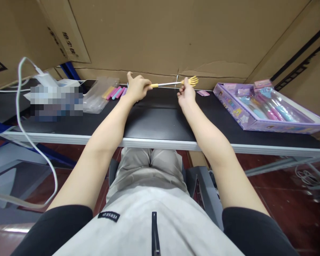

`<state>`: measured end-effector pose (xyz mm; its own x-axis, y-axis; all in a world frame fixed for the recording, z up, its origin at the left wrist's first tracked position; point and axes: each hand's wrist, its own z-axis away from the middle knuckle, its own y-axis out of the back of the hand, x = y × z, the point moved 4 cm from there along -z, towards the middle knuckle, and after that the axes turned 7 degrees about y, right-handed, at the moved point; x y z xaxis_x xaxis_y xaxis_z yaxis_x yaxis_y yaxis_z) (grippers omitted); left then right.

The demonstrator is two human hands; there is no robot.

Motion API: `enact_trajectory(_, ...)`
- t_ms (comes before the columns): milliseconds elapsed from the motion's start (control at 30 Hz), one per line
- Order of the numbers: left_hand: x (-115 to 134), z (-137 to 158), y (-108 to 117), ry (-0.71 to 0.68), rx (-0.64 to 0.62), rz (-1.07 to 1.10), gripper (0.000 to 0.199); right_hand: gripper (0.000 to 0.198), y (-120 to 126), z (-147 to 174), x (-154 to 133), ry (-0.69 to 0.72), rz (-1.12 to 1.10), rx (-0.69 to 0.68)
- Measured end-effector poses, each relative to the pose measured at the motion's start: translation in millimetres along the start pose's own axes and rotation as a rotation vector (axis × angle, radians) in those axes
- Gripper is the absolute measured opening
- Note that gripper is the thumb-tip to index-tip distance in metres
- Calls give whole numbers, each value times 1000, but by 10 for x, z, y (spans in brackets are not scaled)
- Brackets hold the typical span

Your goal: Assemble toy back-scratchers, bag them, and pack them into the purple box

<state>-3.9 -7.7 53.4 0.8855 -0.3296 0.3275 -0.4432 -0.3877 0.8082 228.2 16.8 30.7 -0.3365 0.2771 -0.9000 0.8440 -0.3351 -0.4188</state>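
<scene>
A back scratcher (168, 84) with a yellow hand-shaped head, a silver rod and a yellow handle is stretched level between my hands above the black table. My left hand (137, 87) grips its handle end between thumb and fingers. At the other end, my right hand (187, 93) pinches it just below the yellow claw. Left of my left hand lies a row of coloured handles (115, 93) in yellow, pink, blue and purple, partly hidden by that hand. Clear plastic bags (95, 101) lie beside them.
A purple display box (242, 119) with several wrapped coloured items stands at the right. A small pink card (203, 93) lies near the back edge. A white cable (19, 103) loops down on the left. Cardboard (160, 39) walls the back.
</scene>
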Motion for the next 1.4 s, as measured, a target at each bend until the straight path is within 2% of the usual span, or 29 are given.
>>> enact_trajectory(67,140,29,-9,-48,-2,18,17,43,-164,152,110,12,71,-98)
enact_trajectory(167,224,71,3,-62,-4,46,18,43,-229,301,162,11,107,-141)
enact_trajectory(300,212,73,-27,-44,-20,76,14,44,-182,357,100,0,141,-138)
enact_trajectory(500,151,13,-22,-12,-13,73,12,47,-236,280,63,39,168,-210)
enact_trajectory(600,-45,-1,76,57,24,20,15,41,-94,87,-40,21,63,-107)
enact_trajectory(667,-259,-5,147,157,67,-9,16,36,109,-85,-135,-32,-76,14)
enact_trajectory(767,-559,-18,176,251,38,-31,20,38,460,-297,-278,-36,-187,219)
enact_trajectory(833,-684,-31,186,266,42,-28,20,38,591,-362,-325,-38,-197,274)
enact_trajectory(900,-717,-38,201,265,67,-3,16,38,588,-353,-336,-22,-210,268)
enact_trajectory(1000,-527,-34,174,224,60,20,14,36,362,-198,-279,1,-185,188)
enact_trajectory(1067,-232,-19,81,107,13,-5,20,33,120,-28,-195,-1,-120,73)
enact_trajectory(1100,-63,-6,12,33,-18,-11,17,33,9,61,-146,2,-93,31)
enact_trajectory(1167,216,27,-125,-29,-47,26,14,36,-173,203,-67,50,-12,-81)
enact_trajectory(1267,455,79,-296,-70,-115,81,15,40,-253,269,-9,143,93,-154)
enact_trajectory(1400,551,117,-334,-12,-166,155,18,42,-228,237,-29,170,198,-202)
